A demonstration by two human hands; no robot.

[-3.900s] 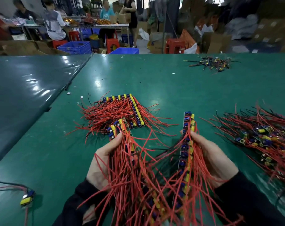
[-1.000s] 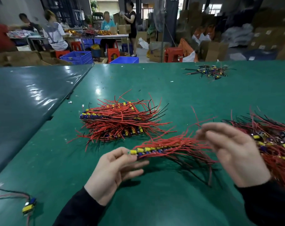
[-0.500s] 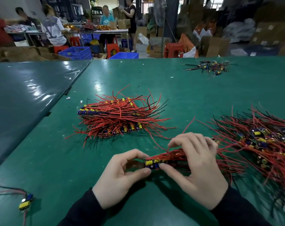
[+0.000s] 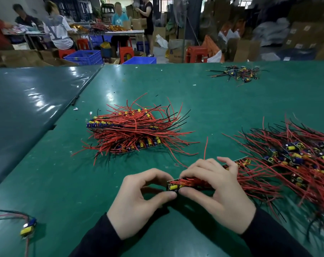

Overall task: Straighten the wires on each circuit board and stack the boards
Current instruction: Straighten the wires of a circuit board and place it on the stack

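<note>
In the head view, the circuit board (image 4: 205, 179), a long strip bristling with red wires (image 4: 254, 180), lies on the green table (image 4: 176, 86) just this side of the finished stack (image 4: 127, 132), which serves as the landmark here. The left hand (image 4: 138, 203) pinches the strip's near-left end between thumb and forefinger, right at a yellow capacitor. The right hand (image 4: 216, 190) curls over the strip beside it, thumb under the near edge and fingers arched across the top, so both hands are clamped on the same board. Its wires trail away to the right of the stack, toward the unsorted pile (image 4: 298, 158), and some seem to overlap that pile's strands.

The step in hand looks like combing the wires flat. To do it well, the left pinch should anchor the board end firmly while the right fingers sweep outward along the wires in one direction, pressing lightly so the solder joints are not strained. Lifting the strip clear of the pile before sweeping should keep strands from snagging. A loose component (image 4: 28, 227) sits far to the stack's near-left, and a small tangle (image 4: 237, 72) lies beyond the stack.
</note>
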